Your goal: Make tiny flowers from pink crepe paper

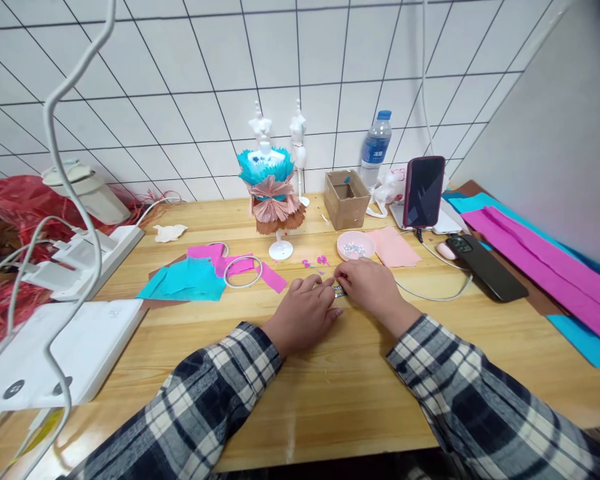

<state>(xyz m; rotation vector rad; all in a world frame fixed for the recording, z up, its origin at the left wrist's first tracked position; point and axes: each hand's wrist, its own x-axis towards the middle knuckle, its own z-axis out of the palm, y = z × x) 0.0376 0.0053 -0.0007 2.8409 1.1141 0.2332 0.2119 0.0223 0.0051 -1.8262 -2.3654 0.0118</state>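
My left hand (304, 312) rests on the table with its fingers curled over the left end of a small dark-and-silver patterned strip (339, 292). The strip's right end is pinched in my right hand (367, 288), and most of it is hidden by my fingers. Just behind my right hand stands a pink bowl (345, 239) with small shiny beads in it. Magenta paper scraps (322, 260) lie beyond my fingertips. A white mini mannequin (263, 130) wears turquoise, pink and brown frilled crepe paper, with a second bare mannequin (299, 143) behind it.
Turquoise crepe paper (185, 280) and a white ring (243, 285) lie to the left, near a power strip (115, 247). At the back are a cardboard box (347, 200) and a water bottle (376, 150). Phones (423, 193) and magenta crepe paper (545, 267) occupy the right. A white cable (55, 133) hangs at left.
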